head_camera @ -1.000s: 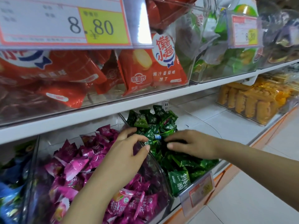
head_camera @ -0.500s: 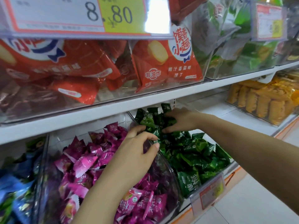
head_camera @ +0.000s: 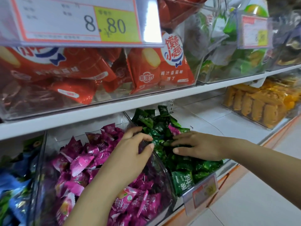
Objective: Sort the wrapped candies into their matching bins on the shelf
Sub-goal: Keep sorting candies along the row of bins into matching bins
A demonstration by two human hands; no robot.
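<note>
Pink wrapped candies (head_camera: 91, 160) fill a clear bin (head_camera: 164, 175) on the lower shelf. To its right, green wrapped candies (head_camera: 182, 178) fill the neighbouring bin. One pink candy (head_camera: 173, 130) lies among the green ones near the back of the pile. My left hand (head_camera: 132, 154) rests over the clear wall between the two bins, fingers loosely curved and holding nothing. My right hand (head_camera: 197, 145) lies flat on the green pile with fingers stretched toward the left, just in front of the stray pink candy.
A bin of blue candies (head_camera: 14, 190) stands at far left. Red snack bags (head_camera: 159, 69) fill the bin on the white shelf (head_camera: 146, 103) above. A bin of orange snacks (head_camera: 254, 103) sits at right, and a price tag (head_camera: 202, 193) hangs at the front.
My right hand has drawn back from the rear of the green bin to the middle of the pile, and the pink candy among the green ones now shows. My left hand has stayed put.
</note>
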